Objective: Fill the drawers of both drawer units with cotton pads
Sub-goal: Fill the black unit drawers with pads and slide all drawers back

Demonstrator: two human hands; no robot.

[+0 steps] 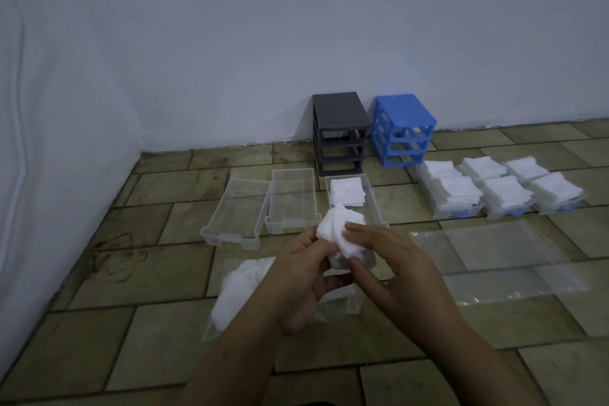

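Both hands hold a bunch of white cotton pads (339, 231) above the floor: my left hand (301, 277) grips it from the left, my right hand (392, 264) from the right. Just behind them lies a clear drawer (374, 199) with a stack of pads (347, 191) at its far end. Two more clear drawers (235, 212) (291, 198) lie to its left with nothing in them. A grey drawer unit (339, 133) and a blue drawer unit (402, 130) stand by the wall, their slots without drawers. Under my left hand lies a plastic bag of pads (234, 287).
Three drawers piled with cotton pads (497, 188) sit on the floor at the right, by the blue unit. A flat clear plastic bag (501, 260) lies right of my hands. The white wall runs along the back and left of the tiled floor.
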